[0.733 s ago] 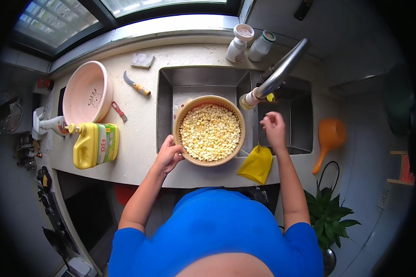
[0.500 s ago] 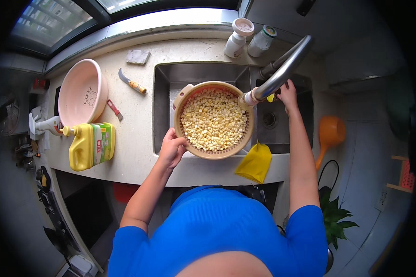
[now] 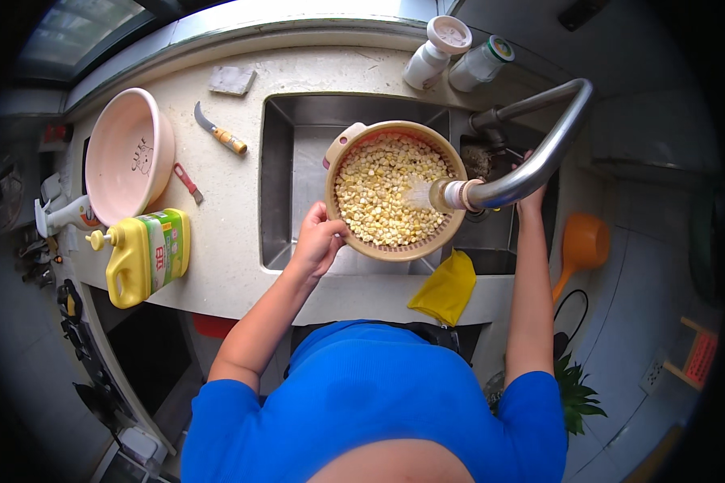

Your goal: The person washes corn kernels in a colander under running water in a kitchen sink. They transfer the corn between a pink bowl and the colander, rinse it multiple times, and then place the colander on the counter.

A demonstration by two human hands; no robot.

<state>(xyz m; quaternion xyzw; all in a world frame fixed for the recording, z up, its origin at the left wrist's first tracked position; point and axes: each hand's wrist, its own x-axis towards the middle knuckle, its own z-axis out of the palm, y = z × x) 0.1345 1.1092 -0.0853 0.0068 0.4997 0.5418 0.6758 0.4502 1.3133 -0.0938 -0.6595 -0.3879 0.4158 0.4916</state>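
A tan colander (image 3: 451,227) full of pale yellow corn kernels (image 3: 379,201) rests over the sink, tilted a little. My left hand (image 3: 317,240) is closed on its near-left rim, thumb on top. Water sprays onto the kernels from the faucet (image 3: 532,173), whose nozzle hangs over the colander's right side. My right hand (image 3: 532,200) is behind the faucet pipe at the right basin. The pipe hides most of its fingers, so what it touches cannot be seen.
A yellow cloth (image 3: 445,291) drapes over the sink's front edge. Left on the counter lie a curved knife (image 3: 219,130), a small red-handled brush (image 3: 188,183), a pink basin (image 3: 121,153) and a yellow jug (image 3: 149,253). Two jars (image 3: 427,64) stand behind; an orange ladle (image 3: 584,241) is right.
Water now comes out of the faucet onto the kernels. The colander has shifted right with my left hand on it. My right hand is now largely behind the faucet pipe.
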